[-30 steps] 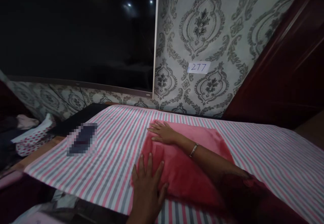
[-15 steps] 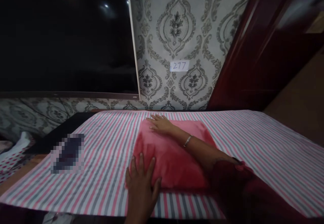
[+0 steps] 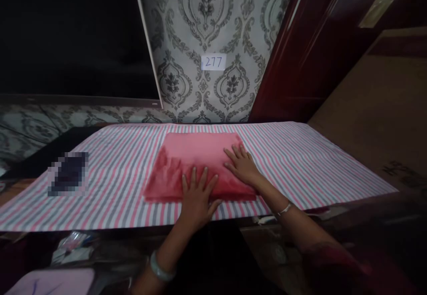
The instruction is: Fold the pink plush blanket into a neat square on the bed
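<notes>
On the striped sheet (image 3: 300, 157), I now have both palms spread flat at the near edge of the folded pink cloth (image 3: 196, 152); a second ago my right hand (image 3: 242, 166) pressed its far side. My left hand (image 3: 196, 192) lies beside it, fingers wide, holding nothing. The cloth's long axis runs left to right, parallel to the patterned wall (image 3: 207, 28).

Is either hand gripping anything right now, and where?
Nothing is gripped. The left hand and right hand lie flat, palms down, on the near edge of the folded pink cloth.
</notes>
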Demonstrator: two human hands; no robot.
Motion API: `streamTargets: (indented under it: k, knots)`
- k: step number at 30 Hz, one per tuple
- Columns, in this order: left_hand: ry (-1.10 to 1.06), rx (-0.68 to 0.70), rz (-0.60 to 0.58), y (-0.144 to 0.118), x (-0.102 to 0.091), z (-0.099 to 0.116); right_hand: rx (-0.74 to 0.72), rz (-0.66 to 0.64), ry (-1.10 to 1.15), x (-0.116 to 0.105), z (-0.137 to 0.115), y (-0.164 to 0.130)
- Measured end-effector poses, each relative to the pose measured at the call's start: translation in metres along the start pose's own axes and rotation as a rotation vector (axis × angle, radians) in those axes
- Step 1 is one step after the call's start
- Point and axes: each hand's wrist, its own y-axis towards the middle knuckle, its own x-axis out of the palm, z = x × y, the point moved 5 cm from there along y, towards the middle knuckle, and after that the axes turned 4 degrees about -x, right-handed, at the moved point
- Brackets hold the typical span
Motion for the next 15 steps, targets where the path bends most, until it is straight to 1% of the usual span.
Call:
streamTargets:
  k: [2, 4, 7, 10, 12, 14, 15]
  knots:
    - [0.001, -0.009, -0.028, -0.002, 0.012, 0.005, 0.024, 0.021, 0.051, 0.014, 0.004, -0.004]
    - [0.014, -0.017, -0.038, -0.005, 0.019, 0.004, -0.012, 0.068, 0.119, 0.024, 0.009, -0.002]
    - [0.037, -0.014, -0.034, -0.005, 0.020, 0.002, -0.075, 0.136, 0.273, 0.029, 0.017, 0.003]
    - [0.042, 0.009, -0.042, -0.004, 0.010, 0.002, -0.037, 0.157, 0.461, 0.024, 0.027, -0.005]
    - [0.035, 0.025, -0.033, -0.006, -0.003, -0.004, 0.010, 0.173, 0.562, 0.019, 0.032, -0.023]
    - [0.022, -0.030, 0.019, -0.011, -0.020, -0.021, 0.052, 0.213, 0.622, 0.013, 0.033, -0.051]
    - [0.008, -0.096, 0.060, -0.014, -0.029, -0.036, 0.075, 0.236, 0.634, 0.010, 0.033, -0.065]
